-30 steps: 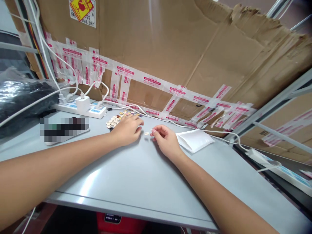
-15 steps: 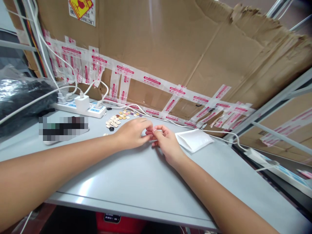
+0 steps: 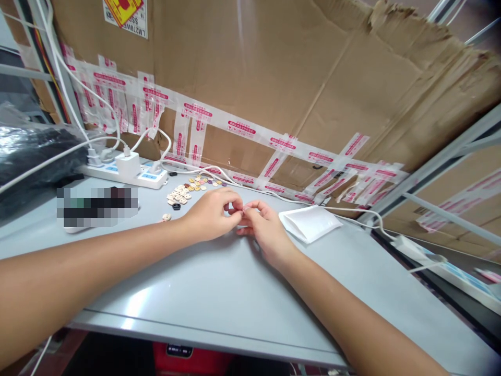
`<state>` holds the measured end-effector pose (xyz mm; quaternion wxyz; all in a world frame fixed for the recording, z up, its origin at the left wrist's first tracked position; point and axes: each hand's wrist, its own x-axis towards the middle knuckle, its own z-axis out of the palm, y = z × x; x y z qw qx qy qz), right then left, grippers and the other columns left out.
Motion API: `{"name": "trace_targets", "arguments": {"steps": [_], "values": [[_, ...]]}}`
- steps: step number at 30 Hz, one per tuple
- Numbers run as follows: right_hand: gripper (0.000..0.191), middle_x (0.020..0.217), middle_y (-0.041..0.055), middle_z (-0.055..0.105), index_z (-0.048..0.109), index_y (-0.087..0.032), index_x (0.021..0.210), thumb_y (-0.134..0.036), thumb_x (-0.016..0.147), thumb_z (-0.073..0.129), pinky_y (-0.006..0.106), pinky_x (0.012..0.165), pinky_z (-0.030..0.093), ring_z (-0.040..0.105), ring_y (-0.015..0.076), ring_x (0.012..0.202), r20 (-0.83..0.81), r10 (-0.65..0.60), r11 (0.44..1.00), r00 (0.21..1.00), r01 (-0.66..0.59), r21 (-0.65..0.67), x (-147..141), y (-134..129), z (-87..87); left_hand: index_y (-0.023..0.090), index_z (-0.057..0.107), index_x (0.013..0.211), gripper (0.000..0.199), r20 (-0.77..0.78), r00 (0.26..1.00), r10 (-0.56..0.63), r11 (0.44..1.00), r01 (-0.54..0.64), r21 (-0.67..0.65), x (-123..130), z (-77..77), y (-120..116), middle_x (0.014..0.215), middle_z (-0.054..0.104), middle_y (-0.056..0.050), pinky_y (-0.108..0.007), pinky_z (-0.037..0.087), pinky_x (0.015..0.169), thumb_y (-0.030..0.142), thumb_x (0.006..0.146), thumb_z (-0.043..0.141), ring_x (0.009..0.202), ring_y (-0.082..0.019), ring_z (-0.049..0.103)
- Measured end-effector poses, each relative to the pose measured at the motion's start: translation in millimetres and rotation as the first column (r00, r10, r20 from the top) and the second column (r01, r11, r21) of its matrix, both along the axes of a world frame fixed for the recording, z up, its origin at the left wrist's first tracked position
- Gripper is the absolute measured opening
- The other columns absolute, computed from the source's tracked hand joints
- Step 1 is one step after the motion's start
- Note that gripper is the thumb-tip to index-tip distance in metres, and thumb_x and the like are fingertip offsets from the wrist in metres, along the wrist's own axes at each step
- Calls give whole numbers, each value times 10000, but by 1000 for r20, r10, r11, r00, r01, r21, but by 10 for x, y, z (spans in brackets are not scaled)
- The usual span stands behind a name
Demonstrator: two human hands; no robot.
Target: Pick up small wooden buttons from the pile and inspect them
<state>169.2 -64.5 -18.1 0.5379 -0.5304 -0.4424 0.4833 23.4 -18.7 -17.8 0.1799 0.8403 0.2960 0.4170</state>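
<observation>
Over the middle of the grey table, my left hand and my right hand meet at the fingertips. Thumb and fingers of each are closed in a pinch; whatever lies between them is too small or hidden to name. Behind my left hand lie cream-coloured buttons in a loose group, with yellow and brownish buttons beyond them. One dark button sits close to the cream ones, and a single pale button lies apart, near my left wrist.
To the right of my right hand lies a white paper packet. A white power strip with plugs and cables stands at the back left, near a blurred-out object. Large taped cardboard walls off the back. Another power strip runs along the right edge.
The view has shifted slightly, so things sit a little further left. My fingertips have moved a little against each other, and the lone pale button shows more fully by my left wrist.
</observation>
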Motion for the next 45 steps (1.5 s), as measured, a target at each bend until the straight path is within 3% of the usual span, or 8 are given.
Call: {"name": "trace_targets", "arguments": {"steps": [8, 17, 20, 24, 28, 37, 45], "values": [[210, 681, -16, 694, 504, -207, 840, -314, 766, 669, 248, 568, 549, 705, 161, 673, -1, 31, 1000, 1000, -31, 0, -18, -15, 1, 193, 648, 711, 80, -8, 999, 39, 988, -40, -147, 15, 26, -3, 761, 650, 18, -275, 389, 606, 228, 740, 583, 692, -139, 530], [190, 635, -28, 658, 521, -210, 850, -306, 759, 658, 257, 549, 556, 682, 157, 632, 21, 41, 999, 999, -41, -10, -62, -32, -2, 184, 569, 628, 83, -54, 994, 97, 993, -100, -55, 1, 63, -17, 682, 620, 14, -289, 380, 615, 222, 701, 581, 645, -141, 512], [179, 690, -16, 672, 526, -209, 840, -282, 758, 668, 254, 522, 556, 694, 168, 669, 22, -7, 1000, 1000, 7, 8, -28, -25, 30, 182, 567, 632, 81, -34, 994, 105, 987, -108, -120, -16, 76, 11, 664, 612, 17, -283, 374, 594, 232, 695, 576, 616, -134, 504], [205, 811, 27, 715, 560, -190, 793, -268, 720, 735, 278, 577, 587, 708, 180, 743, -2, -32, 999, 999, 32, 29, 59, -20, 92, 178, 569, 657, 75, 63, 996, 67, 942, -42, -334, -45, 71, 79, 619, 565, 30, -264, 376, 566, 243, 692, 562, 588, -122, 494], [243, 845, 52, 731, 651, -165, 796, -300, 667, 807, 275, 633, 596, 704, 167, 739, 15, 29, 998, 999, -30, 51, 118, -26, 114, 172, 563, 665, 84, 163, 987, 7, 891, 68, -450, -66, 67, 118, 626, 531, 37, -251, 371, 568, 250, 693, 556, 601, -111, 477], [299, 787, 28, 727, 716, -167, 870, -326, 649, 842, 343, 824, 612, 713, 155, 749, -23, 84, 989, 996, -80, 123, 116, -33, 66, 163, 603, 708, 115, 211, 974, -88, 859, 182, -479, -87, 18, 176, 706, 586, 22, -245, 418, 627, 272, 739, 585, 683, -122, 542], [313, 760, 29, 728, 717, -156, 854, -325, 628, 853, 351, 833, 610, 709, 151, 732, -36, 91, 990, 995, -86, 110, 90, -50, 97, 161, 610, 708, 119, 204, 973, -105, 851, 194, -489, -76, 7, 177, 698, 607, 22, -264, 444, 670, 270, 750, 584, 678, -123, 560]]}}
